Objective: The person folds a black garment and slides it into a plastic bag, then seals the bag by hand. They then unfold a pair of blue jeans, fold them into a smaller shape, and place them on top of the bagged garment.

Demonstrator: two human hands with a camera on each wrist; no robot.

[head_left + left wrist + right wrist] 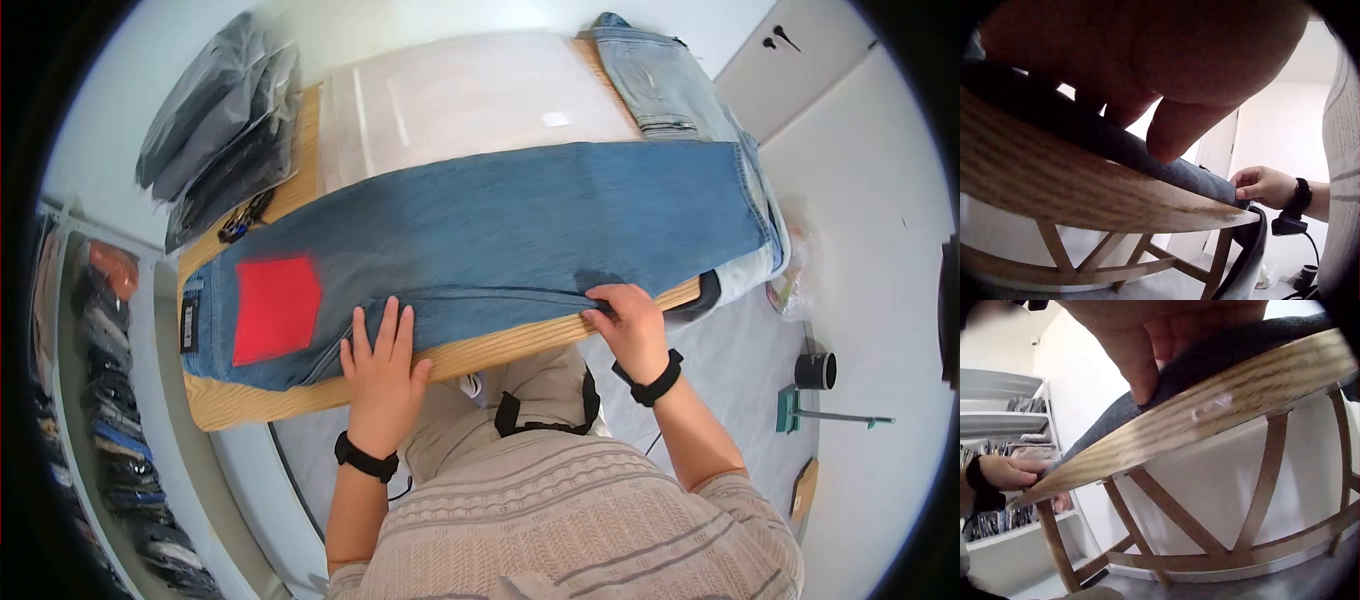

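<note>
A pair of blue jeans (480,220) lies folded lengthwise along the wooden table (460,355), its waistband at the left and its leg ends at the right. Near the waist sits a red pocket-shaped patch (276,308). My left hand (385,370) rests on the near edge of the denim with its fingers straight and spread. Farther right, my right hand (630,325) pinches the near edge of the leg between thumb and fingers. In the left wrist view, that right hand (1269,187) shows at the table's far corner.
Clear plastic sheets (470,100) lie behind the jeans. Bagged dark garments (215,120) are at the back left, beside a small black tool (245,215). Lighter jeans (665,85) hang over the right end. A shelf of packed clothes (130,430) stands left.
</note>
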